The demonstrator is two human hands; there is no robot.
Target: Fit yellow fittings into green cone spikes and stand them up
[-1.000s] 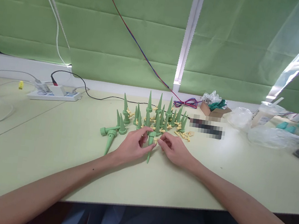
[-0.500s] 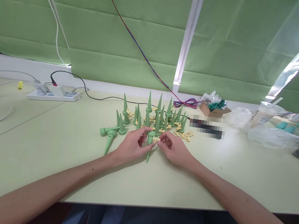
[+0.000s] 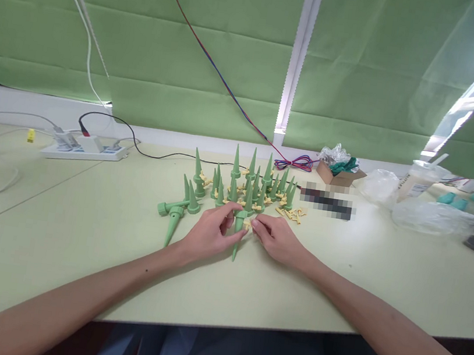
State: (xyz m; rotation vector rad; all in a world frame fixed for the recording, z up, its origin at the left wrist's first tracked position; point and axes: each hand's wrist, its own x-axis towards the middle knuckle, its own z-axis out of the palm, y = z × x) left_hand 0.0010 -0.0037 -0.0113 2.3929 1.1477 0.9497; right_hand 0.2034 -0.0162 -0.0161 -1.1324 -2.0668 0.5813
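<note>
My left hand point(image 3: 214, 228) grips a green plant watering spike point(image 3: 239, 222), held point down between thumb and fingers. Pinched in my right hand point(image 3: 276, 236) is a small yellow valve piece point(image 3: 247, 225), close against the spike's right side; whether it sits in the spike I cannot tell. Behind my hands stand several green spikes point(image 3: 236, 163), points up, many with yellow pieces at their bases. Loose yellow pieces point(image 3: 289, 213) lie to the right of that group. Left of my left hand, more green spikes point(image 3: 173, 224) lie on the table.
A white power strip point(image 3: 86, 149) with cables is at the back left. Toward the back right are a blurred dark object point(image 3: 328, 203), a cardboard box point(image 3: 338, 176), plastic bags point(image 3: 434, 219) and a cup with a straw point(image 3: 417, 180). Green blinds point(image 3: 181, 75) hang behind the table.
The yellow piece has turned in my right fingers and shows less of its length. My left hand and the spike have shifted very slightly.
</note>
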